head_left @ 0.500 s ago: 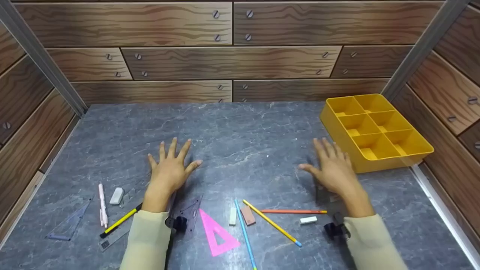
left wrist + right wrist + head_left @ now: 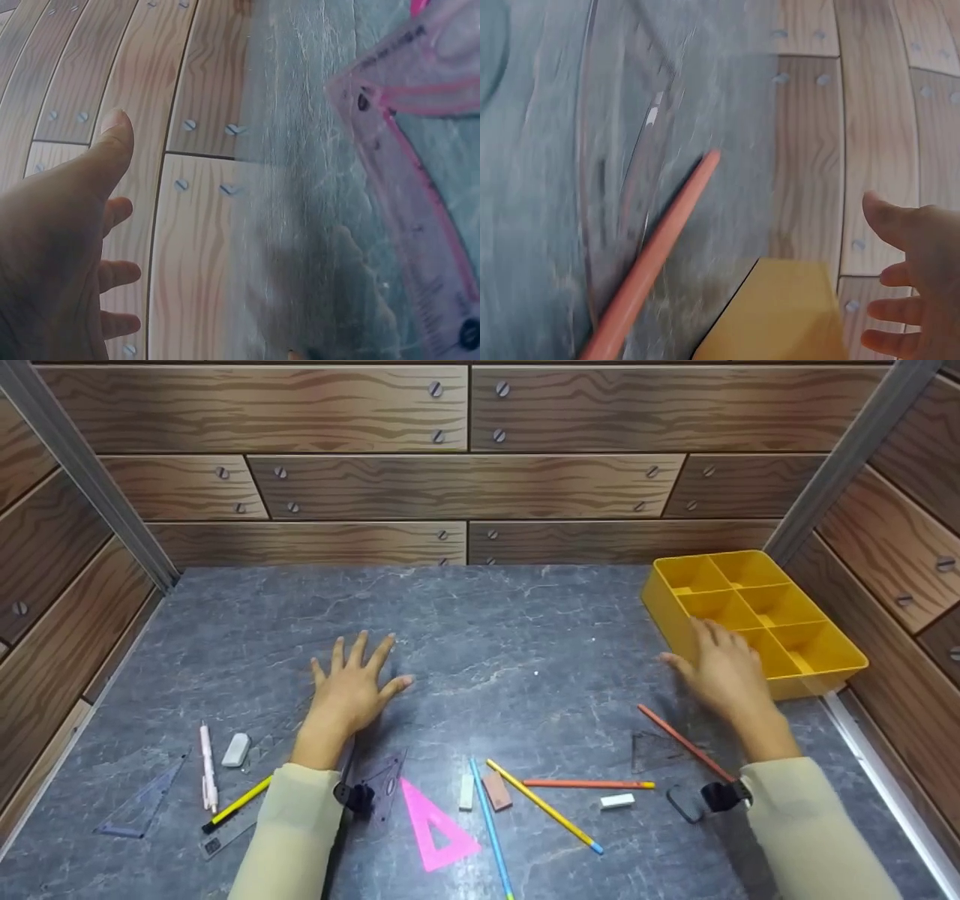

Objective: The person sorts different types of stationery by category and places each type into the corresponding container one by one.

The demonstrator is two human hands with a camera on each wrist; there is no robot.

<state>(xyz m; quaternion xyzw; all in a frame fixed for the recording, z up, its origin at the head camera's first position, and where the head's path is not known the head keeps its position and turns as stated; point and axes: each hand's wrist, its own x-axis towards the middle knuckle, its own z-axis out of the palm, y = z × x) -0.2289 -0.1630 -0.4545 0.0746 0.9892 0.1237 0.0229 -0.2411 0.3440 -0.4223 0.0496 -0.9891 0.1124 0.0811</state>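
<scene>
The yellow plastic box with six compartments [image 2: 666,611] stands at the far right of the grey marbled tabletop [image 2: 480,622]. The right hand [image 2: 724,675] is at its near left side, thumb held apart and fingers extended with slight gaps; whether they touch the box cannot be told. Just nearer lie a slim red pencil [image 2: 684,741] and a clear set square [image 2: 636,751]. The left hand [image 2: 346,701] is over the table left of centre, fingers spread wide. Near its wrist lies a purplish transparent set square [image 2: 388,787], with an opaque pink triangle [image 2: 423,834] to the right. Farther right, a blue pencil [image 2: 491,829] lies between a pale eraser [image 2: 466,793] and a brownish-pink eraser [image 2: 498,793]. At the left lies a pale pink pen [image 2: 207,772].
</scene>
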